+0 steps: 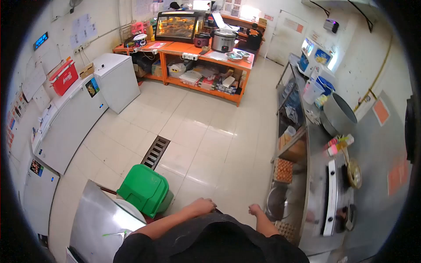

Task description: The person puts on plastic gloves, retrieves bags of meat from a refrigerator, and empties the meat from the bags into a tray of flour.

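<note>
My left hand (202,206) is in front of my dark-clothed body, fingers curled inward; a small dark shape shows beside its fingertips, too unclear to name. To the right, apart from it, my right hand (254,210) is also curled closed, and what it may hold is hidden. Left of my left forearm stands a green lidded bin (144,187) on the tiled floor. A metal shelf unit with a steel bowl (277,203) and a tray of eggs (283,170) is beyond my right hand.
A steel counter (94,219) is at lower left. White chest freezers (72,125) line the left wall. Ahead are an orange table (177,53) with a glass display warmer (176,26) and a cooker (223,41). On the right are a stove (330,197) and a large pot (337,115). A drain grate (155,152) crosses the floor.
</note>
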Motion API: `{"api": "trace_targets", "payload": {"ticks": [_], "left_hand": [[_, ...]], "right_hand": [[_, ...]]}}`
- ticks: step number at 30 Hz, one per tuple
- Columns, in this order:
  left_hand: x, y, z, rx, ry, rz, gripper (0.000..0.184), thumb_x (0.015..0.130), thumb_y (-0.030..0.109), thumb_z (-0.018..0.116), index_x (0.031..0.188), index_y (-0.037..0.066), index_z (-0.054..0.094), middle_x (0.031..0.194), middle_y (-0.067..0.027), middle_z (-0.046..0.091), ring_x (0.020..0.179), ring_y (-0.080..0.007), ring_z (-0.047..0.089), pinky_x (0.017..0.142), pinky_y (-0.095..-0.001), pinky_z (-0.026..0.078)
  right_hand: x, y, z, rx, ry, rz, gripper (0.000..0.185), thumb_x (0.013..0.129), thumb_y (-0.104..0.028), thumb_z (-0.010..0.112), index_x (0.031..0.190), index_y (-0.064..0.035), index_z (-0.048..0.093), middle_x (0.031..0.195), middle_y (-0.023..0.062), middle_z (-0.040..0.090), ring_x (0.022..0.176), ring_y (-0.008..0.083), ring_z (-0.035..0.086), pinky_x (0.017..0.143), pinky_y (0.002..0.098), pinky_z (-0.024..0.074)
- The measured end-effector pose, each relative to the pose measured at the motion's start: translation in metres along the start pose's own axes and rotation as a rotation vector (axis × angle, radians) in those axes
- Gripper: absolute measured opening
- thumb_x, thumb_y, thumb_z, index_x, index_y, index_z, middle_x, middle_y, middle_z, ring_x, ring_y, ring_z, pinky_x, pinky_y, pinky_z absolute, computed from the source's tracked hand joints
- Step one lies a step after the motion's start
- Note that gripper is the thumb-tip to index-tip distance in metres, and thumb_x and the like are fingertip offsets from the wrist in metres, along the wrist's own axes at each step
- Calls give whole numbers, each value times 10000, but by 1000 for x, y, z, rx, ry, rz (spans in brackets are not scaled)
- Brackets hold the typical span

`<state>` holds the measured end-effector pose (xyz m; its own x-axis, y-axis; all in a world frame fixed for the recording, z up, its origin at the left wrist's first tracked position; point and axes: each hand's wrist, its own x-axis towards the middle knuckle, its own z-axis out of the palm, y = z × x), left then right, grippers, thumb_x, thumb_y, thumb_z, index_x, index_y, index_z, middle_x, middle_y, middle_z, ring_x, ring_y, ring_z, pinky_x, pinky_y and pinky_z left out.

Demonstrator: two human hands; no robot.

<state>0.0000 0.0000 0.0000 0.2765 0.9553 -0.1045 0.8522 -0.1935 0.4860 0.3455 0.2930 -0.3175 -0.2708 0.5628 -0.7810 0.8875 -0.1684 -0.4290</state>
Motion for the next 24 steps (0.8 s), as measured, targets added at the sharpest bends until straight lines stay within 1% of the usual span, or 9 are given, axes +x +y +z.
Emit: {"api": "trace_targets", "payload": {"ticks": [4, 8, 11, 14, 18, 19, 22, 23, 24], "left_hand": [[21, -72, -58, -167, 152, -75, 259, 899, 255, 642, 1063, 73, 728, 1142, -81, 712, 1115, -299, 632, 881, -448, 532], [12, -171, -123, -523, 429, -196, 271, 898, 221, 643, 1100, 55, 718, 1126, -139, 714, 1056, -318, 664, 902, -413, 528], [-2, -243, -200, -950, 707, -553, 331, 845, 27, 585, 1157, 1, 693, 1104, -148, 726, 1009, -165, 657, 891, -340, 516], [-13, -305, -273, -1039, 1130, -664, 297, 820, 2, 634, 1110, -35, 689, 924, -77, 713, 854, -127, 648, 789, -300, 521], [-28, -391, -326, -885, 1415, -605, 89, 816, -2, 681, 902, 1, 657, 811, -28, 668, 759, -83, 600, 684, -250, 474], [-33, -407, -335, -838, 1468, -641, 68, 815, -3, 689, 862, 9, 642, 784, -16, 656, 739, -74, 588, 663, -241, 461], [-53, -455, -357, -865, 1513, -775, 91, 824, 16, 709, 830, 19, 619, 738, 5, 632, 708, -54, 561, 629, -229, 437], [-63, -468, -364, -883, 1546, -809, 94, 832, 28, 717, 838, 19, 624, 729, 7, 629, 696, -40, 553, 619, -224, 432], [-73, -482, -369, -928, 1562, -844, 96, 837, 34, 720, 837, 19, 625, 736, 5, 634, 692, -40, 553, 617, -221, 432]], "right_hand": [[3, -222, -22, 75, -19, -235, 305, 976, -275, 570, 1151, -34, 634, 909, 89, 686, 728, 185, 660, 602, 317, 515], [-13, -418, -10, 207, -302, -425, 403, 1012, -394, 561, 1231, -61, 620, 946, 54, 663, 765, 166, 637, 695, 318, 517], [-61, -569, 1, 249, -513, -432, 552, 1027, -537, 430, 1343, -99, 542, 1094, 59, 626, 978, 177, 611, 855, 363, 501], [-100, -702, 14, 391, -978, -642, 866, 922, -753, 409, 1499, -109, 366, 1296, 106, 544, 1105, 237, 592, 905, 405, 497], [-103, -823, 66, 416, -1030, -868, 863, 936, -649, 533, 1528, -76, 278, 1359, 106, 493, 1219, 260, 559, 884, 433, 539], [-116, -856, 75, 412, -942, -809, 734, 954, -470, 644, 1489, -58, 357, 1301, 96, 550, 1141, 218, 596, 845, 392, 564], [-95, -931, 111, 207, -852, -831, 507, 976, -304, 654, 1375, -30, 503, 1185, 69, 624, 1020, 158, 626, 802, 336, 571], [-97, -955, 125, 233, -837, -837, 299, 981, -204, 636, 1211, -14, 621, 1009, 33, 667, 897, 102, 629, 739, 287, 563], [-85, -974, 142, 219, -851, -804, 273, 981, -204, 636, 1180, -17, 632, 974, 26, 666, 876, 98, 627, 728, 282, 554]]}}
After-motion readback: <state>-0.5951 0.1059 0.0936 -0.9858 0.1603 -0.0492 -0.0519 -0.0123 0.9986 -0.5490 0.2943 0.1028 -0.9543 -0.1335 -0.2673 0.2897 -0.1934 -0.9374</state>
